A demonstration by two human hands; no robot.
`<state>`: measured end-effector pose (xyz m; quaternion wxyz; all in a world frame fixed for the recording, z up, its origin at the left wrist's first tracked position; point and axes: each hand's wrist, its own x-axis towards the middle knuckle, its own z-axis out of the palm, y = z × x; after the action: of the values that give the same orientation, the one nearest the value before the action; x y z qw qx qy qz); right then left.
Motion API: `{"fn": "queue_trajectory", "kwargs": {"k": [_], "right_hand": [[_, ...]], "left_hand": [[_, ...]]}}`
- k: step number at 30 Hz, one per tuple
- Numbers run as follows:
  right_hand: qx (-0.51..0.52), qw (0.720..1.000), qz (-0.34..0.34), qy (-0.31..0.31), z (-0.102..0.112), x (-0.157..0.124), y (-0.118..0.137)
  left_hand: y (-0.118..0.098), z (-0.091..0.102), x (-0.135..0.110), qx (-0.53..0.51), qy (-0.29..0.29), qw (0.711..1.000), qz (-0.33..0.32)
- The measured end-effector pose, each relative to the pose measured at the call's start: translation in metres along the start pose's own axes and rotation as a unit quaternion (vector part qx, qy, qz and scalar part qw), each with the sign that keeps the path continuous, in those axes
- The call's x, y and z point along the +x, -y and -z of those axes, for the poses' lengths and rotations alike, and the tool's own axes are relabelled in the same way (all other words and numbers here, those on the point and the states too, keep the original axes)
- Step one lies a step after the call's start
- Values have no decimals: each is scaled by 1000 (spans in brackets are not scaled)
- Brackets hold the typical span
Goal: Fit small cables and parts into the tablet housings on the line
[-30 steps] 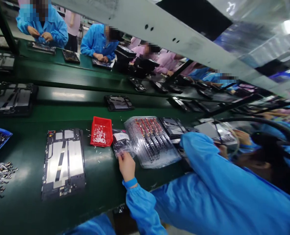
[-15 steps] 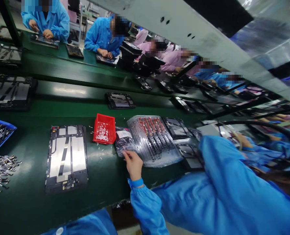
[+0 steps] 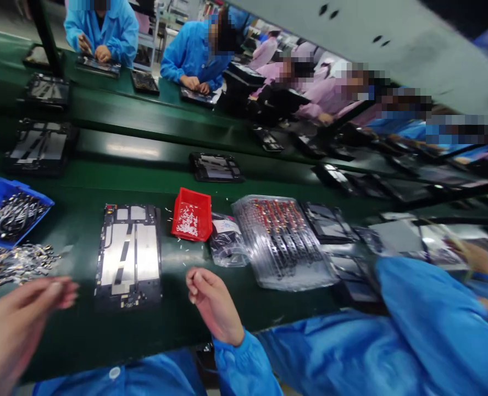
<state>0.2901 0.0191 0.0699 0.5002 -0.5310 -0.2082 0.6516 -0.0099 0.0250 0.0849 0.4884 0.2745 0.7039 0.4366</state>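
An open tablet [image 3: 129, 258] with silver battery plates and dark ribbon cables lies on the green bench between my hands. My left hand [image 3: 29, 319] is at its left, slightly blurred, thumb pressed to the fingers just below a loose pile of small cables [image 3: 19, 264]. Over the bench to the tablet's right is my right hand [image 3: 216, 302], its fingers curled in against the thumb. Whatever either hand holds, if anything, is hidden. Beyond my right hand are a red bin [image 3: 191, 217] of small white pieces and a clear plastic bag [image 3: 227, 242] with dark contents.
A blue bin [image 3: 17, 212] of cables stands at the left. Clear trays [image 3: 283, 242] of thin circuit strips lie right of the bag, beside more tablets [image 3: 326, 223]. A neighbour's blue sleeve [image 3: 437, 319] fills the lower right. Co-workers sit across the line.
My right hand has drawn back from the plastic bag toward me and to the left. My left hand has come into view at the lower left. The camera view has shifted leftward.
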Motion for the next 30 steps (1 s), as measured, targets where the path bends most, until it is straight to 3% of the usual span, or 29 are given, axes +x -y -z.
{"fn": "queue_trajectory", "kwargs": {"k": [2, 4, 6, 9, 15, 22, 25, 30], "right_hand": [[11, 998, -21, 51, -22, 3, -2], [14, 996, -26, 88, -38, 6, -3], [7, 994, -19, 110, -50, 9, -5], [-12, 993, 5, 115, -60, 12, -10], [-86, 987, 96, 94, -65, 14, -23], [-267, 935, 179, 152, -59, 16, -9], [-303, 915, 169, 208, -56, 20, -1], [-272, 916, 100, 275, -53, 26, 9]], "left_hand": [[-4, -27, -1, -60, 109, 991, 45], [-7, -53, -5, -94, 184, 977, 44], [-9, -73, -10, -108, 222, 969, 32], [-6, -88, -15, -114, 247, 962, 31], [1, -89, -16, -73, 265, 960, -49], [5, -82, -9, 5, 281, 953, -113], [3, -80, -7, 20, 300, 947, -117], [-4, -77, -7, 40, 309, 943, -115]]}}
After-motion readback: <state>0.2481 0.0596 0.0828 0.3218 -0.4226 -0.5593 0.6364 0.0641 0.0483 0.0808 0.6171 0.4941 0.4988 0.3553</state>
